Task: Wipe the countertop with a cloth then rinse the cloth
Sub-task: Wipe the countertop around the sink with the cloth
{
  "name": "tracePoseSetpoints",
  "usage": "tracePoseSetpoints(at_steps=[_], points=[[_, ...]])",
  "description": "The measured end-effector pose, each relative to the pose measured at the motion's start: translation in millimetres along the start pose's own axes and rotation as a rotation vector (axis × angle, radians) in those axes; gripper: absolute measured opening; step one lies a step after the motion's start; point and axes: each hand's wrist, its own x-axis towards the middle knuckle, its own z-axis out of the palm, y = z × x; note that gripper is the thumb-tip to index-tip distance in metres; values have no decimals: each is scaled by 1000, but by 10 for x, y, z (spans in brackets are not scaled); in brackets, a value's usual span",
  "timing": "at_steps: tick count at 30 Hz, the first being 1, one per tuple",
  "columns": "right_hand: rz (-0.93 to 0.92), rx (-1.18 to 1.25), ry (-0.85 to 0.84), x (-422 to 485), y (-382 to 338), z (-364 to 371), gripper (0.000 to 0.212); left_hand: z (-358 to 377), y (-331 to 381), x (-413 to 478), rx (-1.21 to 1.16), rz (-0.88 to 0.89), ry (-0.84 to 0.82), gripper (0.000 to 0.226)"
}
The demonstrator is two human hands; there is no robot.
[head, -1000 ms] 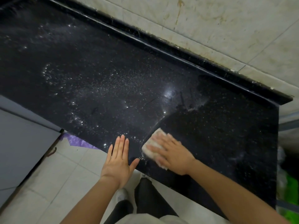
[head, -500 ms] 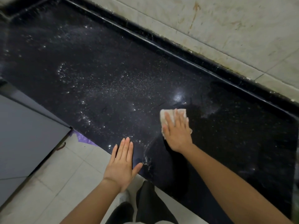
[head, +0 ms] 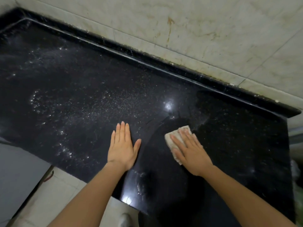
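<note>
A black speckled countertop (head: 82, 95) fills most of the view, with white droplets and streaks over its left and middle. A small folded beige cloth (head: 172, 139) lies flat on it right of centre. My right hand (head: 190, 151) presses down on the cloth with fingers spread, covering most of it. My left hand (head: 123, 146) rests palm down on the bare counter to the left of the cloth, fingers together and holding nothing. The area around and right of the cloth looks darker and smeared.
A stained pale tiled wall (head: 196, 30) runs behind a raised black back lip (head: 147, 63). The counter ends at a right edge (head: 290, 145). Pale floor tiles (head: 54, 194) and a grey cabinet side (head: 16, 169) lie below left.
My right hand with the cloth has slid to the right and slightly nearer. My left hand now lies further onto the counter. The view has shifted forward over the counter.
</note>
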Motion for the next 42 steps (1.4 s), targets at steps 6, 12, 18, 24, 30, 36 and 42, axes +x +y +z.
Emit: tracePoseSetpoints(at_steps=[6, 12, 18, 24, 30, 36, 42], points=[[419, 68, -20, 148, 959, -41, 83, 157, 39, 237, 71, -29, -132, 78], [775, 284, 13, 560, 938, -312, 56, 161, 44, 269, 91, -39, -189, 78], [457, 216, -58, 597, 494, -270, 57, 99, 68, 310, 92, -56, -308, 77], [-108, 36, -38, 322, -15, -107, 54, 33, 92, 330, 72, -70, -381, 76], [-10, -22, -7, 505, 543, -195, 67, 11, 104, 329, 70, -77, -384, 76], [475, 182, 26, 972, 1174, -464, 57, 13, 123, 331, 98, -82, -381, 77], [613, 262, -11, 1318, 958, -522, 57, 4, 113, 333, 101, -86, -384, 75]])
